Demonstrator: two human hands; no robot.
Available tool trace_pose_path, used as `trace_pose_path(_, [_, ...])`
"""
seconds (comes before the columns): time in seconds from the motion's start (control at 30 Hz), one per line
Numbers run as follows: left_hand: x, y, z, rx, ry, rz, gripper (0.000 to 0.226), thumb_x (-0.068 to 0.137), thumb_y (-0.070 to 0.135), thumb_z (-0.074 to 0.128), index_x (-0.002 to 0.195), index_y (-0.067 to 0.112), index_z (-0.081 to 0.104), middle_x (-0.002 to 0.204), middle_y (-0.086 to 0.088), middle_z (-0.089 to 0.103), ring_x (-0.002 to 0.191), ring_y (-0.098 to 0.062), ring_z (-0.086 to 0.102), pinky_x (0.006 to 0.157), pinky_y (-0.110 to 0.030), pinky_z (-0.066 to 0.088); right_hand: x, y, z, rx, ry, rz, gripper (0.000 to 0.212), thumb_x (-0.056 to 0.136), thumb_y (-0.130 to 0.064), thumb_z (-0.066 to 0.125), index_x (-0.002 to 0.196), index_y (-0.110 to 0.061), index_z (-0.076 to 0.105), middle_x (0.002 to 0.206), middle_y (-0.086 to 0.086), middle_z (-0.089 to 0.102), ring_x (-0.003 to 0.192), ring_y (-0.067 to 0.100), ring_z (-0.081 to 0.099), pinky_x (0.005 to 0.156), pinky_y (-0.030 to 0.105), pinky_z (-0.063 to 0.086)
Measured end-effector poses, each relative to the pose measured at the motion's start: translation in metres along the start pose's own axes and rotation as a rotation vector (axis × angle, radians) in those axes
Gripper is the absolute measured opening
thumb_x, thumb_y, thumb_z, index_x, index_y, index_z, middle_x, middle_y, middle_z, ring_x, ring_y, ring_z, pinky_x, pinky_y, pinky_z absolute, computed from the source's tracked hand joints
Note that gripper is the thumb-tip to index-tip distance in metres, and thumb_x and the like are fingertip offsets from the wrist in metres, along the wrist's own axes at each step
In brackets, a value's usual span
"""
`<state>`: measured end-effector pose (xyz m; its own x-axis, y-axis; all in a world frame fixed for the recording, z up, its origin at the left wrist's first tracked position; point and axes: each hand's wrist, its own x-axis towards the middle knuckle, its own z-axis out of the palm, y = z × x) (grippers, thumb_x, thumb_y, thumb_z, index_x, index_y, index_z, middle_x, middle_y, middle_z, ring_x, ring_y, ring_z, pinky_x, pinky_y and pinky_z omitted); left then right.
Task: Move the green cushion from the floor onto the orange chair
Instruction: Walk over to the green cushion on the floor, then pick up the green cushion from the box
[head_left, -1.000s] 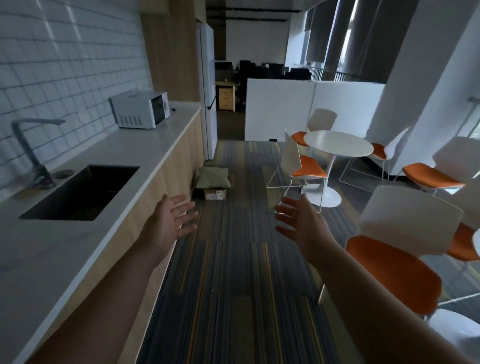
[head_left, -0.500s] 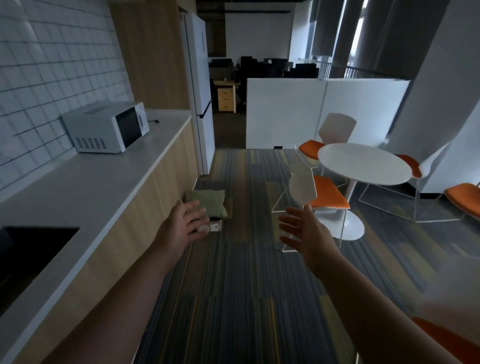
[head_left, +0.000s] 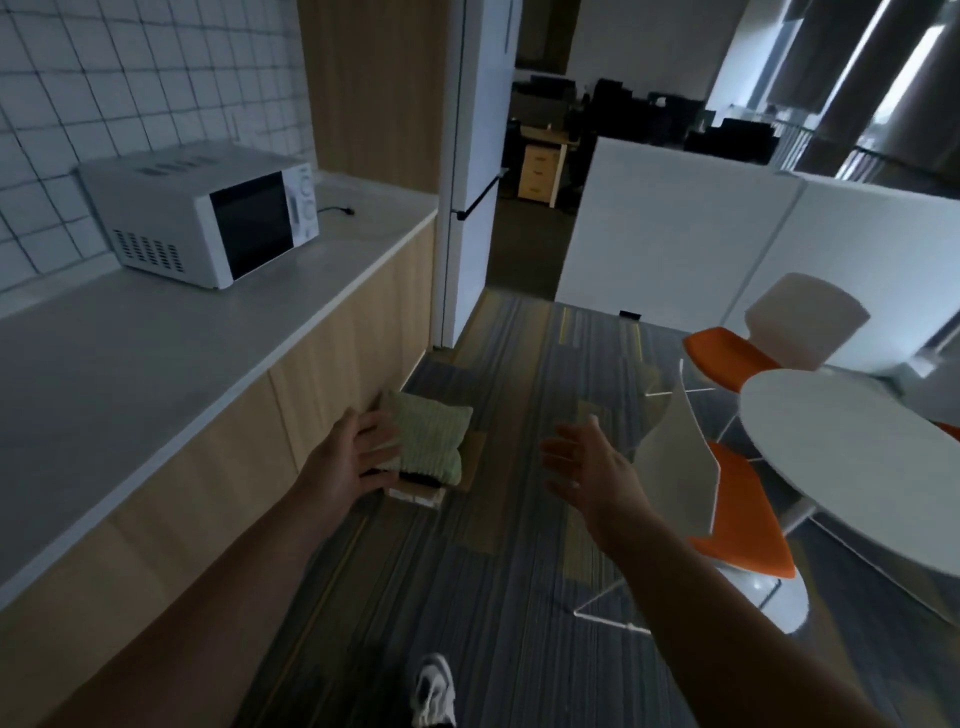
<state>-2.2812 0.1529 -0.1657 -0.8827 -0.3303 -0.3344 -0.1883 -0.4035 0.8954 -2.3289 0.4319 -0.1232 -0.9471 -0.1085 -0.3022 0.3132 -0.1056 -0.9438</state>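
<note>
A pale green ribbed cushion (head_left: 429, 442) lies on a flat cardboard box (head_left: 415, 491) on the floor, close to the cabinet front. My left hand (head_left: 353, 457) is stretched out with fingers apart; its fingertips overlap the cushion's left edge, and contact is unclear. My right hand (head_left: 582, 460) is held out open to the right of the cushion, apart from it, holding nothing. An orange chair (head_left: 743, 514) with a white back stands to the right, beside the round table. A second orange chair (head_left: 727, 356) stands farther back.
A white counter (head_left: 156, 353) with a microwave (head_left: 208, 221) runs along the left. A round white table (head_left: 852, 457) fills the right. A white fridge (head_left: 472, 171) and white partitions (head_left: 675, 239) stand ahead. My shoe (head_left: 434, 691) shows on the striped carpet.
I have walked forward; the cushion and the near orange chair are much closer. My left hand has come up to the cushion's left edge. Both hands stay open.
</note>
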Motion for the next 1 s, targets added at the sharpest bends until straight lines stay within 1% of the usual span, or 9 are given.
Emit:
trace_pose_path(0.13, [0.128,-0.007,0.009,-0.008,0.058,-0.040,0.049,0.105,0.053,0.029,0.125,0.020,0.059,0.124,-0.007,0.067,0.117,-0.030,0.064,0.088,-0.044,0.054,0.153,-0.002,0.022,-0.038,-0.044,0.034,0.048,0.102,-0.046,0.039,0.116,-0.009,0.067,0.118,0.018,0.070,0.102,0.030,0.064,0.093,0.050,0.051])
trace_pose_path(0.23, [0.225,0.000,0.016,-0.030,0.111,-0.080,0.048,0.105,0.053,0.030,0.119,0.021,0.063,0.121,-0.005,0.067,0.116,-0.030,0.064,0.090,-0.045,0.054,0.268,-0.003,0.040,-0.095,-0.065,0.093,0.051,0.102,-0.046,0.038,0.119,-0.006,0.066,0.113,0.018,0.071,0.101,0.030,0.065,0.093,0.051,0.052])
trace_pose_path(0.33, [0.306,0.010,0.024,-0.055,0.166,-0.122,0.050,0.105,0.052,0.029,0.125,0.017,0.059,0.116,-0.004,0.067,0.112,-0.029,0.063,0.088,-0.043,0.054,0.359,-0.011,0.060,-0.153,-0.070,0.166,0.048,0.103,-0.044,0.039,0.114,-0.006,0.067,0.108,0.015,0.072,0.099,0.028,0.066,0.091,0.048,0.053])
trace_pose_path(0.47, [0.380,0.005,0.030,-0.127,0.224,-0.184,0.051,0.104,0.052,0.033,0.127,0.015,0.059,0.118,-0.005,0.068,0.107,-0.026,0.066,0.099,-0.051,0.050,0.451,-0.022,0.075,-0.231,-0.096,0.249,0.050,0.104,-0.043,0.038,0.118,-0.003,0.064,0.105,0.015,0.069,0.095,0.025,0.063,0.076,0.038,0.053])
trace_pose_path(0.53, [0.416,-0.006,0.031,-0.174,0.245,-0.204,0.052,0.100,0.057,0.040,0.125,0.015,0.059,0.124,-0.007,0.066,0.108,-0.024,0.067,0.094,-0.049,0.053,0.507,-0.021,0.080,-0.292,-0.132,0.283,0.048,0.104,-0.042,0.037,0.114,-0.005,0.066,0.098,0.013,0.068,0.087,0.023,0.063,0.069,0.035,0.051])
trace_pose_path(0.6, [0.448,-0.015,0.036,-0.192,0.272,-0.208,0.058,0.092,0.064,0.049,0.124,0.017,0.059,0.125,-0.007,0.066,0.108,-0.023,0.067,0.087,-0.045,0.056,0.565,-0.016,0.089,-0.331,-0.169,0.311,0.048,0.103,-0.045,0.037,0.106,-0.009,0.068,0.089,0.008,0.068,0.079,0.020,0.063,0.072,0.036,0.048])
trace_pose_path(0.73, [0.532,-0.042,0.049,-0.241,0.540,-0.253,0.044,0.102,0.042,0.045,0.128,0.010,0.060,0.119,-0.009,0.069,0.101,-0.027,0.067,0.075,-0.040,0.056,0.701,0.003,0.111,-0.388,-0.277,0.407,0.044,0.103,-0.047,0.036,0.096,-0.016,0.066,0.087,0.005,0.068,0.075,0.018,0.062,0.070,0.034,0.048])
trace_pose_path(0.9, [0.635,-0.089,0.069,-0.417,0.742,-0.297,0.049,0.103,0.051,0.038,0.122,0.012,0.062,0.121,-0.013,0.064,0.097,-0.029,0.063,0.095,-0.048,0.046,0.859,0.034,0.144,-0.601,-0.510,0.464,0.046,0.104,-0.046,0.033,0.117,-0.013,0.062,0.105,0.010,0.066,0.085,0.019,0.061,0.075,0.036,0.051])
trace_pose_path(1.0, [0.684,-0.119,0.081,-0.499,0.854,-0.343,0.062,0.101,0.056,0.040,0.140,0.010,0.054,0.134,-0.015,0.060,0.116,-0.033,0.060,0.104,-0.052,0.046,0.933,0.054,0.161,-0.775,-0.615,0.499,0.041,0.107,-0.040,0.029,0.117,-0.011,0.056,0.097,0.010,0.064,0.077,0.018,0.059,0.068,0.031,0.048])
